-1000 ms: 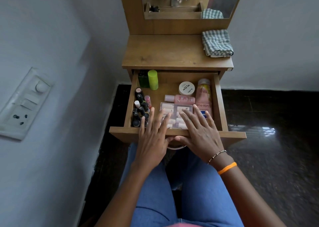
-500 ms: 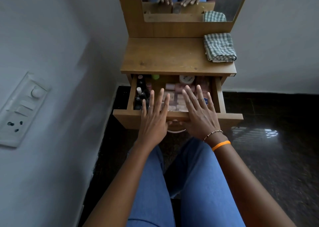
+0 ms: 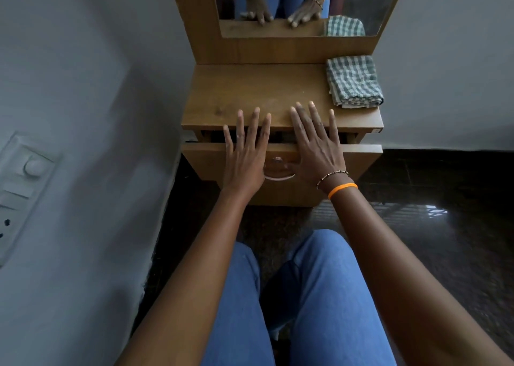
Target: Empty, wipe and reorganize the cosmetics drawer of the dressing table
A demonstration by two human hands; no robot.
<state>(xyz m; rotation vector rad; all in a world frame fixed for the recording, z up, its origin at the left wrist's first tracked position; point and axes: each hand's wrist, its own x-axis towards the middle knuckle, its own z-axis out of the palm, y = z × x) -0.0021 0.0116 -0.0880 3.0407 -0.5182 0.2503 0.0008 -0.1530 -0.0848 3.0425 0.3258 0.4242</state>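
Note:
The wooden drawer point(image 3: 358, 159) of the dressing table point(image 3: 244, 92) is almost fully pushed in; only a narrow dark gap shows under the tabletop and its contents are hidden. My left hand point(image 3: 246, 154) lies flat against the drawer front, fingers spread, tips reaching over the tabletop edge. My right hand point(image 3: 317, 148) lies flat beside it, fingers spread, with a bead bracelet and an orange band at the wrist. A pale curved handle point(image 3: 279, 175) shows between my palms. Neither hand holds anything.
A folded green checked cloth point(image 3: 353, 81) lies on the tabletop's right rear corner. A mirror point(image 3: 361, 1) rises behind the table. A grey wall with a switch plate point(image 3: 19, 187) stands at the left. Dark glossy floor point(image 3: 445, 212) spreads right. My blue-jeaned knees point(image 3: 319, 296) are below.
Both flat hands have pushed the drawer inward from wide open to nearly closed. The bottles and boxes inside have gone out of sight.

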